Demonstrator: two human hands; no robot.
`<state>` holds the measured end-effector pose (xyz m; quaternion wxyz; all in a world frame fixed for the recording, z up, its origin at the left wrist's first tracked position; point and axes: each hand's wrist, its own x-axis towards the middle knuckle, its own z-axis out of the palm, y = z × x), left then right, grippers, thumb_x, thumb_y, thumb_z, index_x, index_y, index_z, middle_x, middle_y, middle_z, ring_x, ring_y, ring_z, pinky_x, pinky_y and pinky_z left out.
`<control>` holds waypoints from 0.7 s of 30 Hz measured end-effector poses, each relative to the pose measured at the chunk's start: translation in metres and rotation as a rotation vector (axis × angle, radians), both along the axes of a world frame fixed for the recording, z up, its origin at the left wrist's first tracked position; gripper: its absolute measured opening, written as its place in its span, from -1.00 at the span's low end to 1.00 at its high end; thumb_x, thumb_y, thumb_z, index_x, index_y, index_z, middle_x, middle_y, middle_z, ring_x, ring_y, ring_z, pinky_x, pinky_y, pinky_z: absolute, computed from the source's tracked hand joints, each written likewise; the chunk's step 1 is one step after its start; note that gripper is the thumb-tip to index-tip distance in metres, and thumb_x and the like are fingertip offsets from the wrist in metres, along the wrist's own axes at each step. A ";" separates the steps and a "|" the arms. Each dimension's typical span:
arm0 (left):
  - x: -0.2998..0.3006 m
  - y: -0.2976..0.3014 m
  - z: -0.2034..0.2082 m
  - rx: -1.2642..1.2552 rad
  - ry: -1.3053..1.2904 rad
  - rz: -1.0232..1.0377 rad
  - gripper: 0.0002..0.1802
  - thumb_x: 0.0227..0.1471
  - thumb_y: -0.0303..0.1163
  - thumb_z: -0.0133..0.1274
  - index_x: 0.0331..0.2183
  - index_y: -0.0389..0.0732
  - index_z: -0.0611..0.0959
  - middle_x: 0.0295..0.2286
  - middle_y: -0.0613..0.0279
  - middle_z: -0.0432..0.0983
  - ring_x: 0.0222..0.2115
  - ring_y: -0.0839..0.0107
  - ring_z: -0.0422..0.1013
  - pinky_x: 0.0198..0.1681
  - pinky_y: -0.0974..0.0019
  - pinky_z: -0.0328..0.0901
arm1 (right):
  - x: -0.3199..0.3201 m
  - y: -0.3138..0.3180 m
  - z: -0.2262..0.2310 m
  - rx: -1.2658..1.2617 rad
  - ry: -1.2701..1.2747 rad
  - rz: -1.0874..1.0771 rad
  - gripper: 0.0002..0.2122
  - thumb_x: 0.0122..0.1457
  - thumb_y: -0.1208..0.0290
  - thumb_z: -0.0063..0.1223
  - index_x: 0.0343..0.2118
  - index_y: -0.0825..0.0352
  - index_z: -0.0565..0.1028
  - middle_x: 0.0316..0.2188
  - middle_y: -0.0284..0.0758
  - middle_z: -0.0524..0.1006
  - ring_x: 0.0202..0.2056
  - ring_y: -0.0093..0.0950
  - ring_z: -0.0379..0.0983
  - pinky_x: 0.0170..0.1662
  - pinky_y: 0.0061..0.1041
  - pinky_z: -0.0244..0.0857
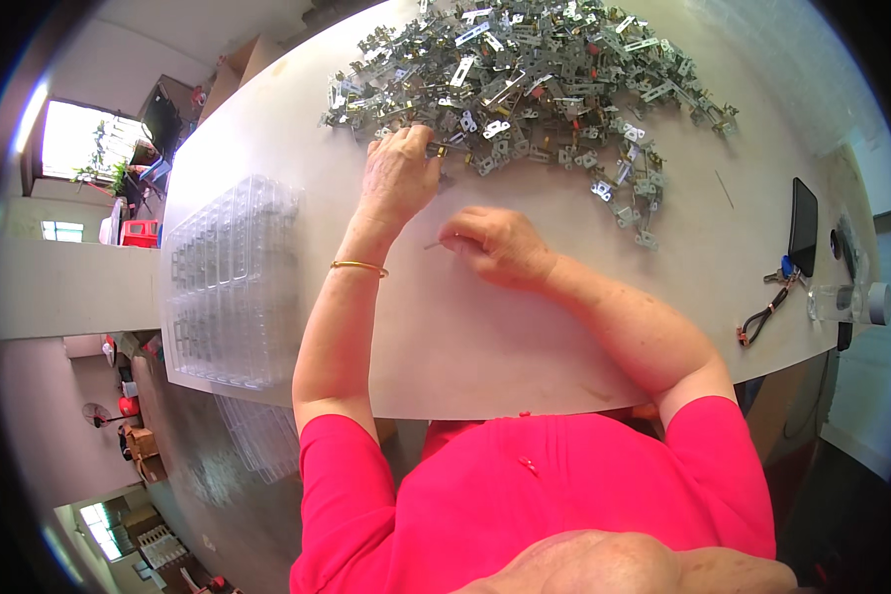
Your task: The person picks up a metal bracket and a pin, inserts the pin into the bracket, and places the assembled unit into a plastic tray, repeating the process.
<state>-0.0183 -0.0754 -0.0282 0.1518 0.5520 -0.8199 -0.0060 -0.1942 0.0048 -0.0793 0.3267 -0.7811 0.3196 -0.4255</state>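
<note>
Hands are apart from each other at the middle of the worktop (441, 346). Left hand (402, 170) is at the near-left edge of the pile of metal parts (535, 84), fingers pointing away from the body; a small metal part with a brass-coloured piece (439, 151) shows beside its fingers, and whether they grip it cannot be told. Right hand (503, 247) is nearer and to the right, fingers curled and closed on a thin piece (433, 245) that projects leftward. The left wrist carries a gold-coloured bangle (361, 267). The pile spreads over the far part of the worktop. At left, well apart from it, lie clear plastic trays (230, 374) holding rows of small parts. At right lie a thin rod (725, 188), a black phone (804, 228), keys (774, 277) with a black strap (759, 322), and a clear bottle (834, 302) on its side.
</note>
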 end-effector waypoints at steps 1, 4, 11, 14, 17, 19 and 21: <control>0.000 0.000 -0.001 -0.001 0.000 -0.001 -0.70 -0.04 -0.36 0.14 -0.20 -0.20 0.57 -0.25 0.07 0.54 -0.14 0.10 0.43 -0.03 0.07 0.23 | 0.000 0.000 0.001 0.010 0.006 0.001 -0.94 0.12 0.44 0.13 -0.33 0.20 0.56 -0.39 -0.33 0.56 -0.33 -0.26 0.51 -0.29 -0.31 0.38; 0.002 0.000 -0.003 -0.054 0.018 -0.049 -0.70 -0.06 -0.37 0.16 -0.22 -0.19 0.57 -0.28 0.06 0.53 -0.19 0.04 0.43 -0.04 0.08 0.25 | -0.001 0.000 0.002 0.030 0.023 -0.003 -0.93 0.12 0.44 0.13 -0.33 0.20 0.56 -0.37 -0.33 0.57 -0.33 -0.26 0.52 -0.29 -0.31 0.39; 0.002 0.003 0.000 -0.011 0.006 -0.053 -0.76 -0.07 -0.46 0.08 -0.26 -0.18 0.63 -0.30 0.06 0.51 -0.17 0.09 0.42 -0.03 0.07 0.24 | -0.001 0.000 0.002 0.045 0.009 0.001 -0.94 0.12 0.44 0.13 -0.33 0.20 0.56 -0.36 -0.33 0.57 -0.32 -0.28 0.52 -0.29 -0.32 0.39; 0.000 0.005 0.007 0.013 -0.018 -0.039 -0.78 -0.07 -0.48 0.04 -0.29 -0.19 0.64 -0.29 0.05 0.51 -0.17 0.09 0.42 -0.03 0.06 0.24 | -0.002 0.000 0.002 0.022 0.001 -0.005 -0.94 0.12 0.44 0.13 -0.33 0.21 0.56 -0.36 -0.33 0.57 -0.32 -0.28 0.52 -0.29 -0.33 0.39; 0.000 0.002 0.005 0.016 -0.008 -0.034 -0.81 -0.07 -0.49 0.03 -0.32 -0.19 0.63 -0.30 0.04 0.51 -0.18 0.08 0.43 -0.05 0.07 0.25 | -0.001 -0.001 0.000 0.018 -0.012 0.000 -0.93 0.12 0.44 0.12 -0.33 0.21 0.56 -0.36 -0.33 0.57 -0.32 -0.29 0.52 -0.29 -0.33 0.39; 0.001 -0.001 0.003 0.009 0.002 -0.045 -0.82 -0.07 -0.49 0.03 -0.33 -0.19 0.62 -0.30 0.04 0.52 -0.19 0.07 0.43 -0.05 0.07 0.25 | -0.001 -0.001 0.001 0.042 -0.019 -0.007 -0.93 0.12 0.45 0.12 -0.33 0.22 0.56 -0.37 -0.34 0.57 -0.32 -0.30 0.52 -0.29 -0.33 0.39; 0.003 -0.003 0.001 0.008 0.077 -0.060 -0.86 -0.05 -0.52 0.03 -0.35 -0.21 0.59 -0.37 0.03 0.53 -0.29 0.00 0.45 -0.16 0.05 0.31 | -0.001 -0.001 0.002 0.037 -0.013 -0.002 -0.93 0.12 0.46 0.12 -0.33 0.22 0.56 -0.37 -0.33 0.57 -0.32 -0.30 0.52 -0.29 -0.34 0.39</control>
